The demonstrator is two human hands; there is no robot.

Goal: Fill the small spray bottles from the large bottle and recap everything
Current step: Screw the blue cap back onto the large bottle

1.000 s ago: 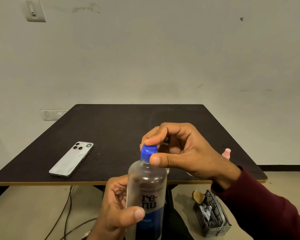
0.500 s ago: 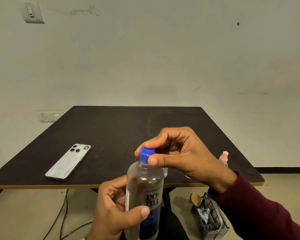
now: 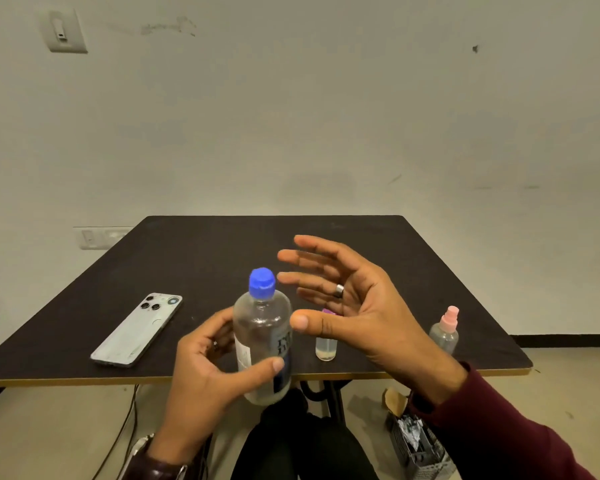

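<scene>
My right hand (image 3: 354, 306) has just let go of the blue cap (image 3: 262, 283) and is now spread open, at 3 o'clock from the big bottle (image 3: 262, 344) that my left hand (image 3: 208, 368) grips above the desk (image 3: 222, 251) edge, so I judge the recapping finished.

I hold the large bottle (image 3: 262, 341) upright in my left hand (image 3: 205, 368) over the bench's (image 3: 201, 258) near edge. My right hand (image 3: 343, 306) is just right of it. A phone (image 3: 137, 329) lies to the left; two small spray bottles (image 3: 326, 348) (image 3: 444, 332) stand to the right.
</scene>
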